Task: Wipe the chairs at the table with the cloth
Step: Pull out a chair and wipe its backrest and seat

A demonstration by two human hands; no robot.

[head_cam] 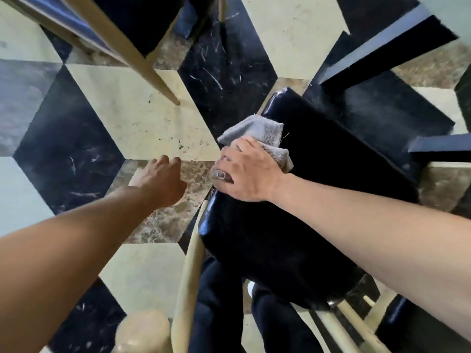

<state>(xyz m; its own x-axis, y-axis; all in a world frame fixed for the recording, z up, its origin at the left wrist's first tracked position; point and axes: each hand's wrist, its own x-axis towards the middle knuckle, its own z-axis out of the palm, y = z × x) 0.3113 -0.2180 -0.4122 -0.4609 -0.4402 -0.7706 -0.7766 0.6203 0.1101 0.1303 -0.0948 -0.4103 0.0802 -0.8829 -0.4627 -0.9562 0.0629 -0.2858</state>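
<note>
A chair with a glossy black seat [318, 200] and pale wooden frame [190, 281] stands right below me. A grey cloth [260, 132] lies on the seat's left front edge. My right hand [244, 171] presses on the cloth, its fingers curled over the seat's rim. My left hand [160, 179] hangs in the air to the left of the chair, above the floor, with loosely curled fingers holding nothing.
A second chair [132, 24] with a black seat and pale legs stands at the upper left. Dark table legs [377, 44] cross the upper right. The floor [127, 118] has cream, black and brown marble tiles. My dark trouser legs [219, 314] show below the seat.
</note>
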